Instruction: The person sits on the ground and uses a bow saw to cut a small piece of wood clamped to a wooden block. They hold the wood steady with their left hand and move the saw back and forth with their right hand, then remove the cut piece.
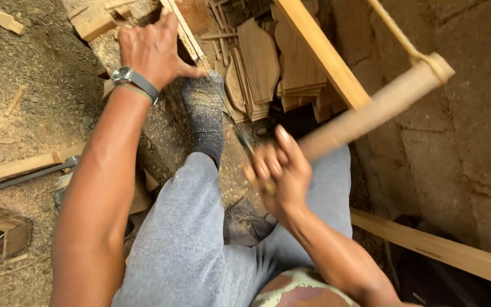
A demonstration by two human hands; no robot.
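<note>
Gripping the stiff, light-looking wooden frame saw by its end handle, the right hand is closed while the left hand presses flat, fingers spread, on the thin wood strip.

The floor is packed earth thick with sawdust and chips. Small wood offcuts lie scattered on it at the upper left, a long batten at the left, and a stack of flat cut boards ahead. What seems a small wooden box sits lower left.
</note>
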